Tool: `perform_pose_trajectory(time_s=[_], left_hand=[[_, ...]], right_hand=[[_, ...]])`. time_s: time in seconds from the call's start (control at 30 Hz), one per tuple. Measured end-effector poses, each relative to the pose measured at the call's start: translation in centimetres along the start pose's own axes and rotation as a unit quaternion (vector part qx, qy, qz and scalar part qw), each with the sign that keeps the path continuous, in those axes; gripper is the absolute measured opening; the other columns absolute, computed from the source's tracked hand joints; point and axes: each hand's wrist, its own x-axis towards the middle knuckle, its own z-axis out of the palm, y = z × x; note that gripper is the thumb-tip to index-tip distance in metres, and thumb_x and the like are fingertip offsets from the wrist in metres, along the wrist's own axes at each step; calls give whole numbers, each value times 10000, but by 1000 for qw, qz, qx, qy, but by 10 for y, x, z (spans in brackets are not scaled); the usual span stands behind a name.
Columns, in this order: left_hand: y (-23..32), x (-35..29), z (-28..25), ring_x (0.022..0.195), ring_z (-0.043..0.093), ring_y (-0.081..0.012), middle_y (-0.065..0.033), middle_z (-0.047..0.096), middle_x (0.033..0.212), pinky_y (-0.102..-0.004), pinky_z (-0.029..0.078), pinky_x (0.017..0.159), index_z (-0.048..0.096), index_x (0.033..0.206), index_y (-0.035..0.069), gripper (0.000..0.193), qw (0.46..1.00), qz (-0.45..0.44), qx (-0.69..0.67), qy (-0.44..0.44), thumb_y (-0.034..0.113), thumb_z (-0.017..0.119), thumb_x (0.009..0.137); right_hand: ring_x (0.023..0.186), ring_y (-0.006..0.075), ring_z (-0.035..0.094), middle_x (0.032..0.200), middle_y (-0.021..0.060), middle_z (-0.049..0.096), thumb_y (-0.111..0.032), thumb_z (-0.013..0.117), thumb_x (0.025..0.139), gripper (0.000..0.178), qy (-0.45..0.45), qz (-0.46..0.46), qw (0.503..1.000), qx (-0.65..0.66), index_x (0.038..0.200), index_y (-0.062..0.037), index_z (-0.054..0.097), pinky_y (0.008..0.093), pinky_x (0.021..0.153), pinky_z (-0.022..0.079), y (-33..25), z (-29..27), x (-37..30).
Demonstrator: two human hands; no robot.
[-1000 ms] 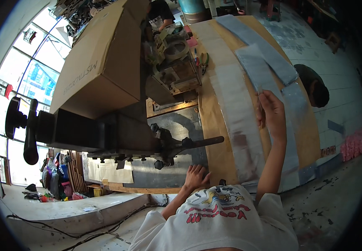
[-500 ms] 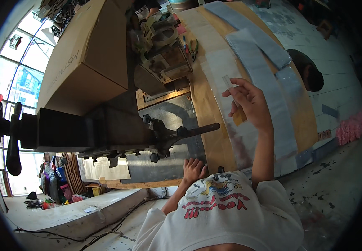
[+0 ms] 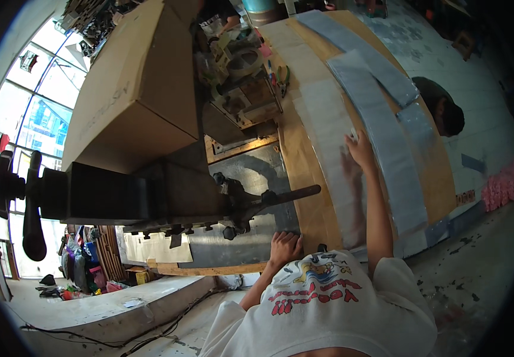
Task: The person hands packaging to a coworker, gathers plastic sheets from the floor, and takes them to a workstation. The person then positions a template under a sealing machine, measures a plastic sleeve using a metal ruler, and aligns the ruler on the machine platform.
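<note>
My right hand is lowered onto a long strip of clear plastic film on the brown-covered table. Its fingers are closed on a small clear strip, of which only a pale end shows. My left hand rests at the near edge of the dark metal plate, fingers curled in, with nothing visible in them. To the right of my right hand lie long grey-blue plastic-wrapped pieces, some overlapping.
A black machine with a lever juts over the plate from the left. Behind it stands a large cardboard box. Pliers and a tape roll lie farther back. Another person is beyond the table's right side.
My right hand has come down from its raised position onto the film, moving slightly nearer. The yellow-brown piece seen by its fingers is out of sight. My left hand stays at the edge.
</note>
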Motion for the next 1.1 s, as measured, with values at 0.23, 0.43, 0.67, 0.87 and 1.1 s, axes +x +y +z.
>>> perform_pose_trajectory(time_s=[0.23, 0.43, 0.67, 0.87, 1.1], left_hand=[[13, -2, -20, 743, 590, -246, -87, 595, 715, -365, 422, 726, 615, 706, 89, 291, 963, -102, -19, -249, 342, 672, 838], [14, -5, -27, 708, 555, -211, -46, 518, 704, -350, 407, 701, 573, 736, 99, 219, 997, 75, 13, -3, 260, 707, 800], [-1, -10, -26, 796, 543, -276, -101, 530, 828, -401, 416, 733, 596, 779, 82, 234, 996, 82, 21, 26, 295, 677, 832], [-2, -19, -25, 804, 577, -283, -97, 573, 794, -409, 425, 762, 614, 727, 89, 359, 999, 35, 22, -8, 419, 608, 868], [0, -18, -22, 840, 581, -276, -86, 590, 826, -398, 429, 789, 624, 768, 87, 304, 999, -22, 45, 4, 368, 612, 883]], right_hand=[[1110, 402, 583, 1225, 232, 570, -451, 831, 708, 781, -55, -29, 969, -240, 1275, -28, 499, 470, 909, 492, -20, 16, -20], [1103, 414, 594, 1234, 230, 574, -386, 844, 709, 769, -96, 24, 972, -212, 1291, -42, 477, 478, 870, 517, -22, 24, 3], [1044, 437, 600, 1127, 243, 625, -291, 727, 850, 532, 97, -112, 984, -98, 1229, 29, 535, 492, 867, 486, 29, 22, 27], [641, 159, 530, 767, 73, 603, -264, 523, 999, 300, -57, -216, 966, 129, 1069, -14, 672, 311, 642, 456, -153, 1, 53], [815, 93, 554, 924, 27, 679, -389, 585, 968, 374, -118, -237, 929, 260, 1118, -72, 715, 280, 771, 453, -368, -2, 86]])
